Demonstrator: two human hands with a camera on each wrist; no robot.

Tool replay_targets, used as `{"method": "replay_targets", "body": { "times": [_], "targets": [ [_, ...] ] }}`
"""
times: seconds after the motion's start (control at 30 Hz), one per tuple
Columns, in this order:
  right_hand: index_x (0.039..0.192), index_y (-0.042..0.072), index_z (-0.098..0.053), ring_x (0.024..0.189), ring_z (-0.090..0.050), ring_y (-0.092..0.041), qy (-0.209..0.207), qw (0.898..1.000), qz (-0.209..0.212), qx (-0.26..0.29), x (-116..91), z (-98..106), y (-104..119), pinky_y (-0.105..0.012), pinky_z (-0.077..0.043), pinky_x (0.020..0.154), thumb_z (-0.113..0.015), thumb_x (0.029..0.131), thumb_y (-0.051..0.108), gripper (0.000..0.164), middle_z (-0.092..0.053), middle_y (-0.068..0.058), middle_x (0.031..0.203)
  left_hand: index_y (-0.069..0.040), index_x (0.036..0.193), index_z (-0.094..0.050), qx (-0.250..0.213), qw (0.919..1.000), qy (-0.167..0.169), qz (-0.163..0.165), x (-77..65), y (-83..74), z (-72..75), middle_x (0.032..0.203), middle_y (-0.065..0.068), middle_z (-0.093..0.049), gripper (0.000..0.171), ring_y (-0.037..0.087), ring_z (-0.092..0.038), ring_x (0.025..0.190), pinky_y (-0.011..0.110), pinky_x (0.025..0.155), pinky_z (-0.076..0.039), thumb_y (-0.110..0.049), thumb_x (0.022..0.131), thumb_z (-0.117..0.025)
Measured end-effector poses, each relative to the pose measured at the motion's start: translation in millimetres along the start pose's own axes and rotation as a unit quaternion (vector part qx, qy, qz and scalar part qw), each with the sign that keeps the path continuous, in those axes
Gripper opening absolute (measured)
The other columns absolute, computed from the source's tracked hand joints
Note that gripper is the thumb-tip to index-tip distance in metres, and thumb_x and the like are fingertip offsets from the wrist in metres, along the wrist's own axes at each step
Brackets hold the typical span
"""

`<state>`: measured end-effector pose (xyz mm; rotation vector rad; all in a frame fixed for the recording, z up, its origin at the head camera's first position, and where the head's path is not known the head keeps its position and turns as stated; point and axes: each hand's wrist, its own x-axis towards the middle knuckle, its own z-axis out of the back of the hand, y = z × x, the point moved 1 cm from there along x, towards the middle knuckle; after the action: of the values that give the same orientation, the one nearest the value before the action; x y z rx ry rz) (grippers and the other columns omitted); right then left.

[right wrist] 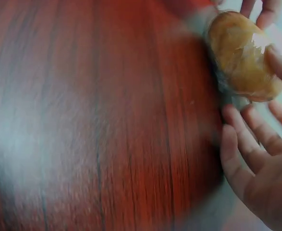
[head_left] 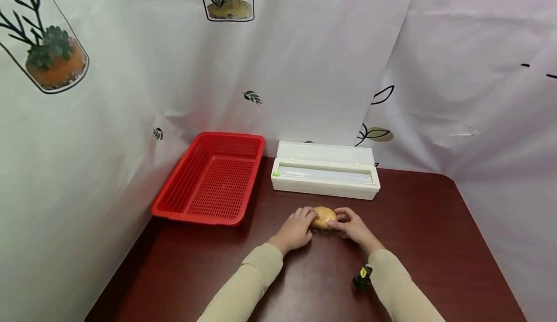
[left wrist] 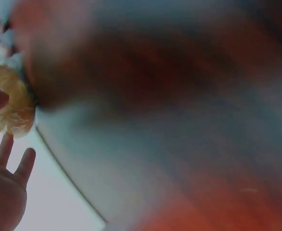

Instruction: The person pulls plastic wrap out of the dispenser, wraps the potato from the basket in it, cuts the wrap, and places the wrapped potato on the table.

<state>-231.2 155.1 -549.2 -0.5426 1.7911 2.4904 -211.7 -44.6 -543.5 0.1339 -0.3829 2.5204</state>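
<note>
A yellow-brown potato with glossy clear film around it is between my two hands, over the table. On its left side, my left hand grips it with bent fingers. My right hand holds the opposite end, thumb at the near side and fingers behind. Up close in the right wrist view, wrinkled film shows on the potato, and the right thumb presses on it. The left wrist view is mostly blurred; the potato appears at its left edge.
Behind the hands stands a white box with its lid raised and a roll of clear film inside. A red perforated basket sits at the back left. A small black-and-yellow object is beside the right sleeve.
</note>
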Motion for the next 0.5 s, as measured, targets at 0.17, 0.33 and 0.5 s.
{"method": "replay_targets", "body": {
  "times": [0.17, 0.33, 0.5],
  "targets": [
    [0.121, 0.003, -0.055, 0.08, -0.059, -0.019, -0.012, 0.995, 0.056, -0.084, 7, 8, 3, -0.032, -0.047, 0.064, -0.072, 0.081, 0.026, 0.049, -0.064, -0.011, 0.098, -0.012, 0.126, -0.049, 0.045, 0.9983, 0.035, -0.014, 8.4, -1.3, 1.3, 0.128, 0.002, -0.046, 0.054, 0.02, -0.046, 0.112, 0.03, 0.093, -0.039, -0.013, 0.075, -0.065],
    [0.122, 0.001, -0.055, 0.085, -0.057, -0.021, -0.02, 0.988, 0.067, -0.134, 10, 9, 6, -0.031, -0.045, 0.07, -0.07, 0.083, 0.026, 0.05, -0.061, -0.015, 0.106, -0.006, 0.125, -0.05, -0.201, 0.9781, 0.038, 0.038, 14.9, 10.3, 11.0, 0.122, 0.008, -0.051, 0.046, 0.025, -0.047, 0.112, 0.034, 0.093, -0.04, -0.004, 0.08, -0.06],
    [0.127, 0.0, -0.043, 0.089, -0.054, -0.023, 0.006, 0.997, 0.032, -0.069, 5, 8, 8, -0.033, -0.046, 0.066, -0.07, 0.083, 0.024, 0.056, -0.051, -0.018, 0.112, 0.005, 0.118, -0.051, -0.445, 0.887, -0.053, 0.11, 13.0, 23.9, 13.7, 0.106, 0.019, -0.06, 0.035, 0.031, -0.057, 0.097, 0.037, 0.084, -0.047, 0.011, 0.083, -0.051]
  ]
}}
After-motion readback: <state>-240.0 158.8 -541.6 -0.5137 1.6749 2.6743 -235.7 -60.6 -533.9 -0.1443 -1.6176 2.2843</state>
